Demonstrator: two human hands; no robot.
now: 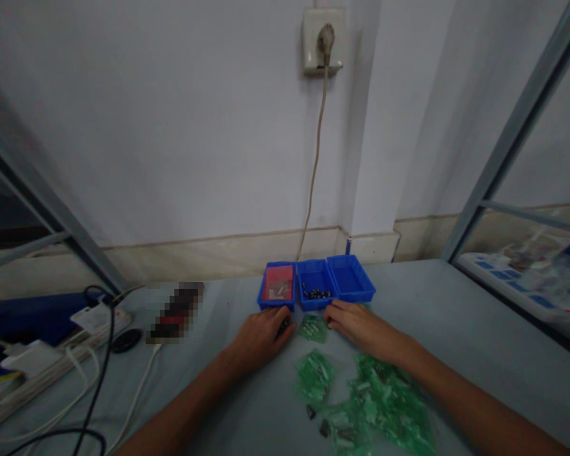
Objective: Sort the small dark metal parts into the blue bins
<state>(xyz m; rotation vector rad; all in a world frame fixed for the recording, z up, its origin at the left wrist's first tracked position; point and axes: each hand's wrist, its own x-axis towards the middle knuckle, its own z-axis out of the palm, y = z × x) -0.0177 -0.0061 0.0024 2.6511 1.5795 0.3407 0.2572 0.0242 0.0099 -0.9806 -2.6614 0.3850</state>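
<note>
My left hand (262,332) rests on the table in front of the left blue bin (261,297), its fingers curled around small dark parts (283,325). Across from it, my right hand (354,323) is in front of the middle blue bin (308,306), fingertips pressed together; whatever they hold is too small to make out. Between the hands lies a small green plastic bag (312,327) with parts inside. The left bin has a red piece (280,275) and a clear bag of small parts in it. Small dark and shiny parts (317,294) lie in the middle bin.
The right blue bin (354,282) holds nothing visible. Nearer me lie a green bag (315,377), a larger heap of green bags (389,405) and two loose dark pieces. At left are a blurred-out device (175,313), cables and a power strip (52,367). Metal posts flank the table.
</note>
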